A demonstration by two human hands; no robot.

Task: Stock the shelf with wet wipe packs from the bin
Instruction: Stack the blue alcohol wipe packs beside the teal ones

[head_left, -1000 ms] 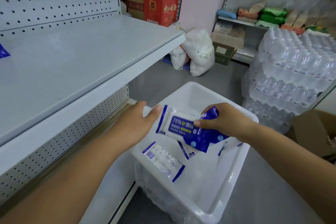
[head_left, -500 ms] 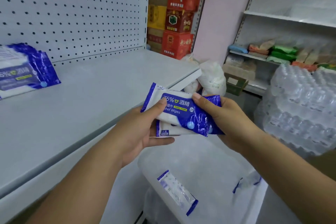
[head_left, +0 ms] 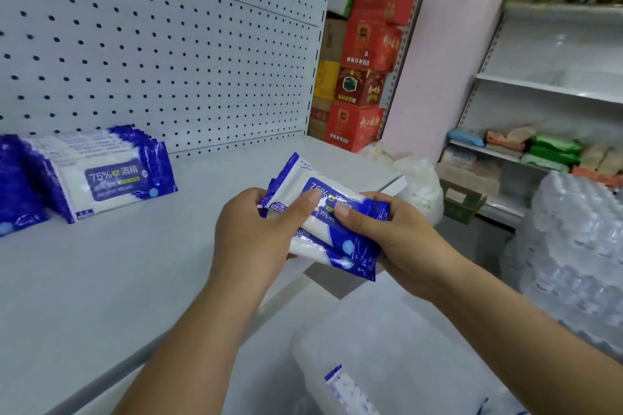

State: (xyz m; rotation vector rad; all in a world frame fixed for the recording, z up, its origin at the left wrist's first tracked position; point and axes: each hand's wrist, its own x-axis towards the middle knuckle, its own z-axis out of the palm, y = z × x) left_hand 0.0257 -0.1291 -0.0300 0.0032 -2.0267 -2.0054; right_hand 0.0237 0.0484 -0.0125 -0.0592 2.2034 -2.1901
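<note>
A stack of wipe packs (head_left: 300, 178) is being held just above the front edge of the shelf (head_left: 135, 280), near its right end. It is being gripped from both ends. The left hand (head_left: 249, 242) is being wrapped round the left end, thumb on top. The right hand (head_left: 401, 239) is being curled round the right end, its fingers (head_left: 350, 216) being pressed onto the label. At least two packs; exact count cannot be told. Both hands are probably being used so the slippery packs are being squared up for setting down together.

Packs: soft, flat, pillow-shaped, glossy blue-and-white film, zigzag crimped ends. A row of packs (head_left: 111, 178) is being displayed upright near the perforated back panel (head_left: 168, 44), labels out, well apart from the hands. Shelf: smooth painted metal. Below, one loose pack (head_left: 340, 384) is lying in the translucent white plastic bin (head_left: 387, 330).
</note>
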